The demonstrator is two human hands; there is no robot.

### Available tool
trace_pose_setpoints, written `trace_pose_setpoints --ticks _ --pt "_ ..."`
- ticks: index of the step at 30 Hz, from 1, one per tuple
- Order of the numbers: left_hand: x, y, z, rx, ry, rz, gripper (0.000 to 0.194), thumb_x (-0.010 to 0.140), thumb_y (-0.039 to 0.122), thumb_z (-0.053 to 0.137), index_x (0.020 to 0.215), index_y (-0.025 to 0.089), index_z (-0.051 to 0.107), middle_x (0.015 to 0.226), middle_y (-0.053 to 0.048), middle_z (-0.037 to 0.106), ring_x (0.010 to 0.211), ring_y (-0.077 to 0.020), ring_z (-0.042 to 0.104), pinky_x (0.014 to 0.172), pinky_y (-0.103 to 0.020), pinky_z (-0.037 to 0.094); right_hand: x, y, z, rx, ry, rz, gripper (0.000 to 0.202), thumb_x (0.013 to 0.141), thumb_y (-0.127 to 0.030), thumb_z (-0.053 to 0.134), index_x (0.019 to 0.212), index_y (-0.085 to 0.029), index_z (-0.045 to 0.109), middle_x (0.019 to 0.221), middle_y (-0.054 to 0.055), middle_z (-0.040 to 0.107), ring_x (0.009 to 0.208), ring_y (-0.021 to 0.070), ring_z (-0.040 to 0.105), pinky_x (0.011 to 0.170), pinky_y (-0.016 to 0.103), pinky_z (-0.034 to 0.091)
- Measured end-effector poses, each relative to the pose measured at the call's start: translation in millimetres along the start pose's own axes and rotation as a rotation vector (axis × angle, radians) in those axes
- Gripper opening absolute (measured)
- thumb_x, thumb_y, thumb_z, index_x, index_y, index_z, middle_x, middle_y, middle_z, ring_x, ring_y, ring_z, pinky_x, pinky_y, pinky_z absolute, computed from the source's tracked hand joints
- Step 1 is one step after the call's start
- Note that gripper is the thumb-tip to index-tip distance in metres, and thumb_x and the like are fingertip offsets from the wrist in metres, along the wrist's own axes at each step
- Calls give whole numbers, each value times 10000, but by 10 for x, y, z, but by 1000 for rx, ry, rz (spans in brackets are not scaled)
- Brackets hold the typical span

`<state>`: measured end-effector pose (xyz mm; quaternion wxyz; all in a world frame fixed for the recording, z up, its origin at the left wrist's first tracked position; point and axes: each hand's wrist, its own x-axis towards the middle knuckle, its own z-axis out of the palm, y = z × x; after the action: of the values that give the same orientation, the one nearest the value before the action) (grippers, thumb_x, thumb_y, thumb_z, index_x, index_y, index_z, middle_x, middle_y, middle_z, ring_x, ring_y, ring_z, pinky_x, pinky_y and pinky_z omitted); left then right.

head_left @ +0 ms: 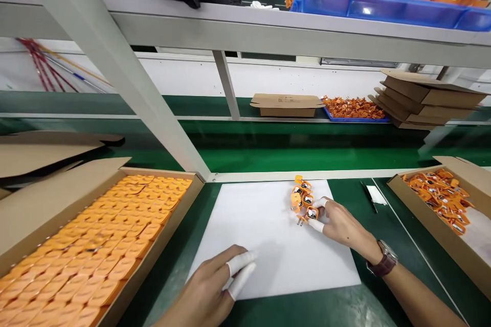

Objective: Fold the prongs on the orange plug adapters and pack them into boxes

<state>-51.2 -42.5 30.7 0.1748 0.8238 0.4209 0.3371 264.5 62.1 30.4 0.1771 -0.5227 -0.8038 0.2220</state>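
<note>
On a white sheet [249, 235] lies a small cluster of orange plastic parts [296, 199] with dark inner pieces and metal prongs. My right hand [343, 225] reaches in from the right, white covers on its thumb and index finger. Those fingertips close around the sides of the nearest orange plastic part [312, 213] in the cluster. Over the sheet's lower left is my left hand [215, 286], with white covers on two fingers. Their tips are drawn nearly together, and nothing shows between them; its other fingers are tucked under and partly hidden.
At left, a cardboard box [161, 235] holds rows of orange parts. Another open box [425, 214] with loose orange parts stands at right, near a black pen [369, 196]. A slanted metal post [153, 112] and an overhead shelf with a blue tray [383, 7] frame the bench.
</note>
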Motion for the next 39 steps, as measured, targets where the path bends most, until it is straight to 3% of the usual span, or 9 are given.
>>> trace_pose_setpoints --ticks 6,11,13,15,18,23,30,33,39 --pt "105 42 66 -319 -21 -317 312 876 195 620 1120 373 698 903 -35 746 741 -213 692 681 -321 583 -232 -136 -163 81 -181 -255 387 839 -128 551 1187 -269 647 1248 57 674 1078 248 664 966 358 542" --pt "383 -2 204 -769 -163 -459 466 773 392 776 1194 210 690 1043 -112 751 848 -221 713 831 -369 578 -188 -168 166 14 -322 -514 873 652 -4 527 1433 -393 501 1536 -38 466 1366 313 508 1116 432 477" --pt "455 -101 224 -971 -243 -468 585 698 514 821 1158 169 713 1008 -111 741 896 -233 704 907 -419 547 -32 -184 329 12 -309 -601 852 653 -35 557 1416 -413 523 1530 -60 464 1370 324 502 1115 447 480" --pt "464 -204 225 -1038 -165 -518 642 618 575 851 1084 148 742 954 -106 734 905 -243 698 956 -458 517 139 -215 464 85 -231 -626 734 674 -89 592 1345 -386 607 1503 -40 505 1350 336 522 1085 435 512" --pt "396 -310 251 -1028 80 -567 693 561 542 897 1105 145 734 992 -121 721 974 -266 691 1014 -484 477 298 -270 640 277 -107 -469 546 737 -206 637 1275 -294 666 1356 63 653 1225 336 637 1000 410 577" --pt "276 -347 357 -1000 332 -485 611 682 441 863 1196 163 681 1066 -125 660 1001 -243 675 974 -424 508 222 -446 893 619 -151 -120 429 815 -418 676 1190 -211 684 1065 106 764 921 277 758 840 345 644" --pt "177 -345 282 -589 218 -381 336 838 188 674 1174 187 692 1006 -93 616 880 -194 641 798 -315 551 279 -743 770 580 -54 -383 220 929 -282 623 1144 -285 667 1111 65 687 977 217 674 858 339 573" --pt "149 -404 296 -606 197 -437 194 876 196 624 1044 169 717 1019 -109 660 892 -207 653 798 -316 549 342 -757 710 586 -83 -480 307 915 -223 659 1208 -308 619 1067 42 669 934 191 657 855 336 558" --pt "123 -423 370 -605 242 -513 228 875 176 616 1097 184 671 1025 -95 689 906 -210 653 810 -334 530 349 -722 693 673 -157 -545 369 917 -116 645 1213 -334 612 1110 30 664 1009 179 653 880 331 557"
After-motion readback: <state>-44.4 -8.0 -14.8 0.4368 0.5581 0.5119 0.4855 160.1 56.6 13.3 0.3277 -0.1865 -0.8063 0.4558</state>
